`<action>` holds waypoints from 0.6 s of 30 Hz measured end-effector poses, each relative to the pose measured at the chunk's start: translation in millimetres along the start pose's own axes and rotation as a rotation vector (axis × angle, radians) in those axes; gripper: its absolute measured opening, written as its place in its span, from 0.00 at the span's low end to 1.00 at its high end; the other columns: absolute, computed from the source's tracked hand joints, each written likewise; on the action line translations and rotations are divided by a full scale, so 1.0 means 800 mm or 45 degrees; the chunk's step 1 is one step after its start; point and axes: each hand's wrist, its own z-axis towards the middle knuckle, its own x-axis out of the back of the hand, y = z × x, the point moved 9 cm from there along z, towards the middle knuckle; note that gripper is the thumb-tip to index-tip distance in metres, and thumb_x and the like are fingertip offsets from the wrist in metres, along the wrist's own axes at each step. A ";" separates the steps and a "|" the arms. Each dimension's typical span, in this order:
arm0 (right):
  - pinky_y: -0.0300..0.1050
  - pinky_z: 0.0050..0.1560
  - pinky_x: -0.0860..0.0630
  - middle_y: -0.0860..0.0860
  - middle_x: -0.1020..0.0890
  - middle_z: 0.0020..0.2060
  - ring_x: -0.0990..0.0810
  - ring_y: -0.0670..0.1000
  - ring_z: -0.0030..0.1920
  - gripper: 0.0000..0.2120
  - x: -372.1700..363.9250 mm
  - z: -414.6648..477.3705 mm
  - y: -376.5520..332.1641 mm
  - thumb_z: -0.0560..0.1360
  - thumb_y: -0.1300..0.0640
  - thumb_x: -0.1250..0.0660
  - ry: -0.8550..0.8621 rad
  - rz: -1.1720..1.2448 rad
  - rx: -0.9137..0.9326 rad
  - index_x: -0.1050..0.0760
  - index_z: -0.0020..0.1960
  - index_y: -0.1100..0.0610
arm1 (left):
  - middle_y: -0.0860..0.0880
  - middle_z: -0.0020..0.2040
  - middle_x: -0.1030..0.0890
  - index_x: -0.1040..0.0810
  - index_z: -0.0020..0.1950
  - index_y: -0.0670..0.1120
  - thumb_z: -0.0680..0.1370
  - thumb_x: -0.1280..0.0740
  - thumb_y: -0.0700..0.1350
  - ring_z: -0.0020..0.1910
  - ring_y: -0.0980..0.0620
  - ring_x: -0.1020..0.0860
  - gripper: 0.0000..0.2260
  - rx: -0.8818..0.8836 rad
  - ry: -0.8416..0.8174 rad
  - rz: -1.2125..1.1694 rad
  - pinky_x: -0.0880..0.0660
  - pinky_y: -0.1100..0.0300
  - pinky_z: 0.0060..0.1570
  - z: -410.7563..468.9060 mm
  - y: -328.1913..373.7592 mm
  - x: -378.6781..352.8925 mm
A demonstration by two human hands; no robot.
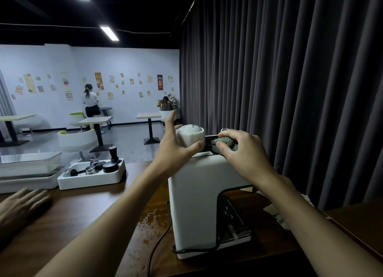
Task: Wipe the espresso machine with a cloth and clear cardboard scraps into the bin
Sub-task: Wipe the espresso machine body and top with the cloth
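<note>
White-bodied, the espresso machine [199, 193] stands on the wooden table [83, 214] beneath both hands. On its top the right hand [242, 152] clenches a green cloth [226, 145]. Just beside it, the left hand [176, 150] grasps a white object [190, 137], apparently an upturned cup, index finger raised.

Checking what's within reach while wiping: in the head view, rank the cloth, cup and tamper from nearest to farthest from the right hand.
1. Cloth: gripped in the right hand, on top of the machine.
2. Cup: just left, held by the left hand.
3. Tamper: far left, in the tray.
</note>
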 end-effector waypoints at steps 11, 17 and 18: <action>0.35 0.52 0.29 0.51 0.17 0.55 0.20 0.49 0.53 0.12 -0.001 0.000 0.000 0.75 0.55 0.30 0.005 0.001 -0.015 0.19 0.58 0.55 | 0.49 0.63 0.27 0.43 0.72 0.59 0.68 0.23 0.51 0.61 0.56 0.27 0.39 -0.066 0.131 0.126 0.27 0.54 0.63 -0.004 0.009 0.010; 0.37 0.54 0.29 0.50 0.16 0.54 0.20 0.50 0.54 0.11 -0.001 0.000 0.000 0.75 0.56 0.30 -0.005 -0.005 -0.012 0.19 0.57 0.55 | 0.53 0.64 0.27 0.46 0.75 0.61 0.70 0.22 0.50 0.59 0.62 0.25 0.42 -0.032 0.091 0.052 0.28 0.62 0.59 -0.005 0.003 0.007; 0.37 0.54 0.29 0.50 0.16 0.54 0.20 0.50 0.54 0.11 0.000 0.000 0.000 0.75 0.55 0.30 -0.002 -0.006 -0.009 0.19 0.57 0.55 | 0.53 0.61 0.26 0.44 0.73 0.62 0.70 0.23 0.50 0.58 0.61 0.25 0.40 -0.047 0.121 0.066 0.28 0.62 0.58 -0.005 0.004 0.009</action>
